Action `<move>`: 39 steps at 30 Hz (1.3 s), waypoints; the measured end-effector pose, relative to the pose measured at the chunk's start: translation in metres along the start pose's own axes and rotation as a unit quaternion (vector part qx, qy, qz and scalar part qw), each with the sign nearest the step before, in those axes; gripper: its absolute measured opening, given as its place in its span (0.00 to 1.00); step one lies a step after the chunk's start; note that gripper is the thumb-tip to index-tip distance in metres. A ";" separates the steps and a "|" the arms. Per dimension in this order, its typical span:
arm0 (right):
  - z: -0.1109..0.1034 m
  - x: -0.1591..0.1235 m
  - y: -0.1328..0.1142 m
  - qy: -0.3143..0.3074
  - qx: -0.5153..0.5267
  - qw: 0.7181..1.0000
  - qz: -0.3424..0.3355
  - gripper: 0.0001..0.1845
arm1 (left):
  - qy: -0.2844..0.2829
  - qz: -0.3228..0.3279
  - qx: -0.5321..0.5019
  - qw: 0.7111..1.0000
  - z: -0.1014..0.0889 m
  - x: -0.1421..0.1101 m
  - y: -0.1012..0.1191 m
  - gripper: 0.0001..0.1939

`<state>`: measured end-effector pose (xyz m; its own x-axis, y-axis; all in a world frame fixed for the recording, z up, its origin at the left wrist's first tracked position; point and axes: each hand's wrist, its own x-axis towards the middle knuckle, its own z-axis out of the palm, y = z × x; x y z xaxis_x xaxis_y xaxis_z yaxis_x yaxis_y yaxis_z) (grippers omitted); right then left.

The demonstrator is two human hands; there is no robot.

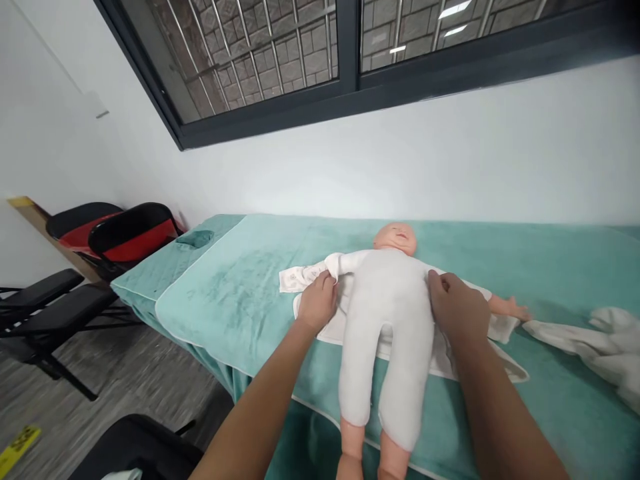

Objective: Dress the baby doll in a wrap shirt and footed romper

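A baby doll [393, 287] with a white cloth body lies on its back, head toward the wall and bare feet toward me. Under its torso is spread a white baby shirt [333, 330], its patterned sleeve [303, 277] reaching out past the doll's arm on the left. My left hand [320, 301] is closed on the shirt's sleeve beside that arm. At the doll's other side my right hand [457, 310] has its fingers curled shut against the body; what they pinch is hidden. The doll's bare hand [509, 308] sticks out beyond my right wrist.
The doll lies on a bed with a green plush cover [225, 293]. Crumpled white cloth [610, 340] lies at the right. Black folding chairs [133, 230] stand at the left, and another black chair [140, 447] is near me. A dark-framed window [350, 83] is above.
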<state>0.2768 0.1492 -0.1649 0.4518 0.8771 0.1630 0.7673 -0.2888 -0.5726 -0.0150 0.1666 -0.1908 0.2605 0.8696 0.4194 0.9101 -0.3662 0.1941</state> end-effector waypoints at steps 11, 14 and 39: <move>0.019 -0.006 0.004 -0.101 0.414 0.904 0.022 0.28 | 0.109 -0.228 -0.375 0.892 -0.016 0.013 0.035 0.11; 0.017 -0.007 0.003 -0.144 0.452 0.879 -0.038 0.25 | 0.106 -0.225 -0.403 0.881 -0.017 0.033 0.049 0.11; 0.034 -0.002 0.010 -0.211 0.440 0.825 -0.283 0.05 | -0.020 -0.097 -0.298 0.949 -0.062 0.066 0.111 0.12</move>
<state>0.2685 0.1577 -0.1984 -0.2078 0.8851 0.4164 0.0888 0.4410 -0.8931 0.0834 0.1630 -0.0868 0.1288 0.9475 0.2926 0.6013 -0.3093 0.7367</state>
